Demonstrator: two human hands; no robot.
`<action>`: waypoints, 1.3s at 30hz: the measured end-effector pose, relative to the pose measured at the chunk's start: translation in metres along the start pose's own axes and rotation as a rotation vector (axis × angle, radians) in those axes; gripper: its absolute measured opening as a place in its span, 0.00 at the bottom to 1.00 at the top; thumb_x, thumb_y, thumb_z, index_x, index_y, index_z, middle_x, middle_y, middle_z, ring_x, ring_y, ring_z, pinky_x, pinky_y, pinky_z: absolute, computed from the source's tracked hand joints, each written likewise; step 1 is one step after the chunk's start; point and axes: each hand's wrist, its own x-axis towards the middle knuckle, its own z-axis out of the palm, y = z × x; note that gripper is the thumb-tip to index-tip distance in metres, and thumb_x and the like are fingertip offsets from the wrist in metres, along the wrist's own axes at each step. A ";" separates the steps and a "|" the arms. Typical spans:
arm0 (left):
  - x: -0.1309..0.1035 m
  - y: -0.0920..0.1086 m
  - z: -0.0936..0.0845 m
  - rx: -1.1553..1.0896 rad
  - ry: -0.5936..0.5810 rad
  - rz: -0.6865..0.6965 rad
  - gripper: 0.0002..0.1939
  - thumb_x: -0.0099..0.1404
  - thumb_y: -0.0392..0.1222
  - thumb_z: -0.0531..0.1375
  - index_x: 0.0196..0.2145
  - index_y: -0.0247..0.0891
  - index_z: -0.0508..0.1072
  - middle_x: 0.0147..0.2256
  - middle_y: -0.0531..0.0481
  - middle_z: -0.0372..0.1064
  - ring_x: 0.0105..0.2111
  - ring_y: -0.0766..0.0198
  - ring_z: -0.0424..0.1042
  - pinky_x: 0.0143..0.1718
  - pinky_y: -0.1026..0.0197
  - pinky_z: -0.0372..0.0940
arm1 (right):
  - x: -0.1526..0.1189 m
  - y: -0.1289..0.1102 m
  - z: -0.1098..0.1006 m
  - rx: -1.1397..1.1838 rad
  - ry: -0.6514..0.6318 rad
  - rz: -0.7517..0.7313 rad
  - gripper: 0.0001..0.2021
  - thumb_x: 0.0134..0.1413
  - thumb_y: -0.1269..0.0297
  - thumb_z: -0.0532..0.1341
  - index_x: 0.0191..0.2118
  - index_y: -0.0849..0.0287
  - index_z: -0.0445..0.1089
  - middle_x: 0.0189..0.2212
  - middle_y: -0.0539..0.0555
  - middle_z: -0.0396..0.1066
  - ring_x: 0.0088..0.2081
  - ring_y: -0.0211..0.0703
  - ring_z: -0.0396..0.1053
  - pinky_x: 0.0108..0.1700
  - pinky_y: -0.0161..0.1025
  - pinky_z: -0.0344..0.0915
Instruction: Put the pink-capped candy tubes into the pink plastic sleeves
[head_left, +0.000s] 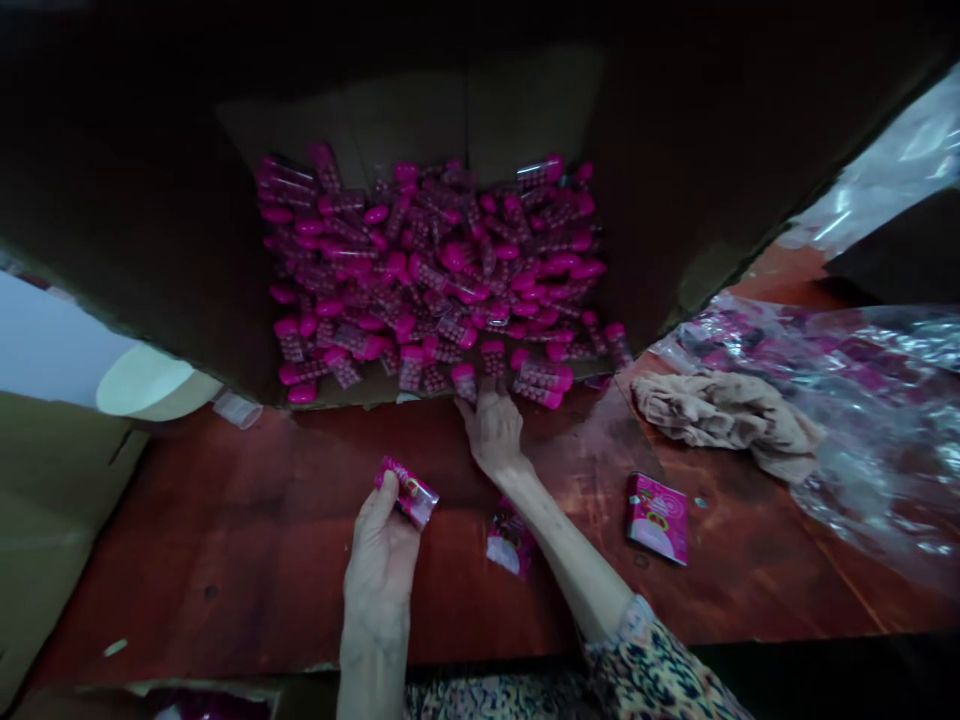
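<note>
Your view is dim, the upper walls of the carton (690,190) sinking to near-black. Light from outside the frame reaches the desk (262,560), which shows you a dull reddish sheen. Small white glints scatter across the plastic film (885,420) at right; a sharper streak marks one of the shaded tubes (531,176). Print on the packet (411,495) is soft, your right hand (496,428) slightly blurred, and shapes stretch toward the margins.
</note>
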 end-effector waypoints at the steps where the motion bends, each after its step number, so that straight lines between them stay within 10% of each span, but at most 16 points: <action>1: 0.001 0.001 0.002 -0.009 0.008 0.003 0.09 0.60 0.29 0.56 0.26 0.37 0.73 0.23 0.55 0.73 0.23 0.72 0.70 0.28 0.68 0.67 | -0.005 0.003 -0.004 0.035 -0.014 0.052 0.10 0.55 0.69 0.52 0.41 0.66 0.63 0.32 0.66 0.70 0.34 0.55 0.69 0.31 0.44 0.62; 13: 0.010 -0.006 0.014 -0.037 -0.013 0.044 0.11 0.62 0.31 0.54 0.26 0.36 0.72 0.24 0.54 0.71 0.24 0.71 0.69 0.29 0.66 0.65 | -0.104 -0.027 -0.061 0.873 -0.268 0.498 0.11 0.45 0.61 0.62 0.32 0.60 0.63 0.28 0.51 0.69 0.28 0.37 0.66 0.31 0.33 0.64; 29: 0.002 -0.029 0.010 0.172 -0.223 0.117 0.09 0.54 0.42 0.63 0.28 0.33 0.72 0.25 0.49 0.72 0.25 0.68 0.69 0.30 0.65 0.64 | -0.118 -0.032 -0.056 0.677 -0.169 0.454 0.10 0.47 0.61 0.62 0.35 0.61 0.67 0.25 0.51 0.69 0.27 0.39 0.66 0.29 0.33 0.64; 39: -0.002 -0.034 0.008 0.269 -0.313 0.153 0.14 0.45 0.30 0.66 0.32 0.35 0.73 0.29 0.51 0.74 0.29 0.68 0.71 0.36 0.65 0.64 | -0.119 -0.021 -0.052 0.620 -0.091 0.353 0.12 0.48 0.61 0.61 0.39 0.60 0.72 0.29 0.52 0.68 0.31 0.40 0.66 0.34 0.35 0.64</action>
